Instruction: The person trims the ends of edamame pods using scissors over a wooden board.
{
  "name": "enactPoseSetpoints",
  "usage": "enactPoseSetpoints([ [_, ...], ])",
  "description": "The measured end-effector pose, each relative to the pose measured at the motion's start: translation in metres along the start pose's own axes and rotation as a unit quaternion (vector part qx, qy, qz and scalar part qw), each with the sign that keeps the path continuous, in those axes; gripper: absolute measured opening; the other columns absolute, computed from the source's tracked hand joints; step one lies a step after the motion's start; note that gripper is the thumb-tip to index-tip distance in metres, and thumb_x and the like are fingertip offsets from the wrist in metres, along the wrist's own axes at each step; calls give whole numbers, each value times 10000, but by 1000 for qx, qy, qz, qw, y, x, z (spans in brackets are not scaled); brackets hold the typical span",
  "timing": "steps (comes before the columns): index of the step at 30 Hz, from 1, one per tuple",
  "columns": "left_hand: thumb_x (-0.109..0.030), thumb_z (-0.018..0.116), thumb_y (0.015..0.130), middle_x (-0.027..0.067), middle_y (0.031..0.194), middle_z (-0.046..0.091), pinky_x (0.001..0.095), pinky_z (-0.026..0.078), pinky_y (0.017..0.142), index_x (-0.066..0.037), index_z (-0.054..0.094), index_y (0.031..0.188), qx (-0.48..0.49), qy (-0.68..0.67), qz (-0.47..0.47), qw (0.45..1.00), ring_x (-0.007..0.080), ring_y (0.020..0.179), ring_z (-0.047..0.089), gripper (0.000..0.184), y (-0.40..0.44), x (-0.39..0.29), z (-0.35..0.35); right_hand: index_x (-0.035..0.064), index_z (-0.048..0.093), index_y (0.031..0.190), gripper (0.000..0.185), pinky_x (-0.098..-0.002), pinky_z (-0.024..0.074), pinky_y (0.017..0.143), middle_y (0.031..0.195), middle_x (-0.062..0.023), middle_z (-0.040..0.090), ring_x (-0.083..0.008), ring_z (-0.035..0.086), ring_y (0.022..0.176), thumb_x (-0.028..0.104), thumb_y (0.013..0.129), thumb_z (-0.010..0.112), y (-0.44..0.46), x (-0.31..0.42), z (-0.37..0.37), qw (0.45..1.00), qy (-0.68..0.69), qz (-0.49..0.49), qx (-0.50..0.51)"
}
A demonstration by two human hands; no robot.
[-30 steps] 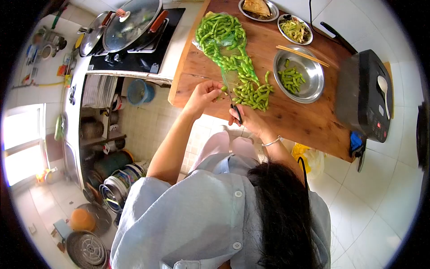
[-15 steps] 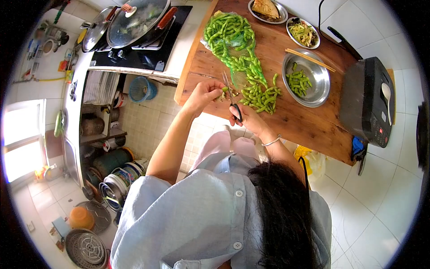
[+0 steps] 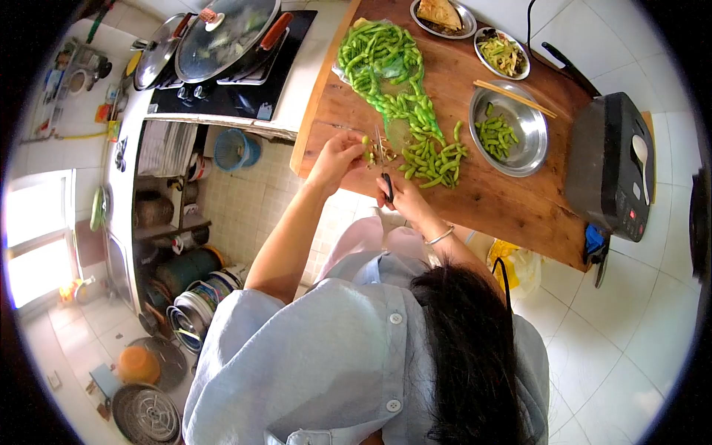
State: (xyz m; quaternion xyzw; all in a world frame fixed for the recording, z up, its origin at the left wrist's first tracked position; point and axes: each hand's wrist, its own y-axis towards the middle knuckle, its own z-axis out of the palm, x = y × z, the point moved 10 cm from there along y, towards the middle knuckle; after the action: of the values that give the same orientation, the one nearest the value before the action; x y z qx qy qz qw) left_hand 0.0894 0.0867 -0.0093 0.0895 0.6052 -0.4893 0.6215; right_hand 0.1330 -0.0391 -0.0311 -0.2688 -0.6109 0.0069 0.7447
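A green pod (image 3: 365, 139) is pinched between the fingertips of my left hand (image 3: 337, 159), over the table's near left corner. My right hand (image 3: 404, 199) is closed on the black handles of the scissors (image 3: 387, 187), whose blades point away from me, just right of the left fingertips. Small cut bits (image 3: 386, 154) lie around the blades. A loose heap of pods (image 3: 432, 163) sits right of the scissors. Behind it, a green mesh bag (image 3: 380, 63) full of pods stretches toward the back. The metal bowl (image 3: 525, 152) at the right holds several pods.
Chopsticks (image 3: 514, 98) rest across the bowl's rim. Two dishes of food, one a plate of vegetables (image 3: 502, 54), stand at the back of the wooden table (image 3: 489, 211). A black cooker (image 3: 608, 163) is at the right. Lidded pans (image 3: 226, 41) stand on the stove at the left.
Against the earlier frames, the scissors and my right hand have shifted slightly. The pod in my left fingertips now points upward. The table appears farther right than one second ago.
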Motion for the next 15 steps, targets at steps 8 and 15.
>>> enactPoseSetpoints([
  [8,-48,565,867,32,781,554,232,529,687,-54,493,886,-83,-267,42,959,122,720,587,74,5,14,-5,78,536,736,413,-218,342,496,596,10,525,-70,416,512,444,915,468,3,0,8,1000,5,-22,17],
  [15,-36,558,865,45,791,552,237,525,702,-50,498,894,-131,-280,40,950,138,717,589,68,1,20,2,83,515,734,386,-231,355,524,632,9,536,-81,438,559,419,916,464,2,11,8,999,22,-34,3],
])
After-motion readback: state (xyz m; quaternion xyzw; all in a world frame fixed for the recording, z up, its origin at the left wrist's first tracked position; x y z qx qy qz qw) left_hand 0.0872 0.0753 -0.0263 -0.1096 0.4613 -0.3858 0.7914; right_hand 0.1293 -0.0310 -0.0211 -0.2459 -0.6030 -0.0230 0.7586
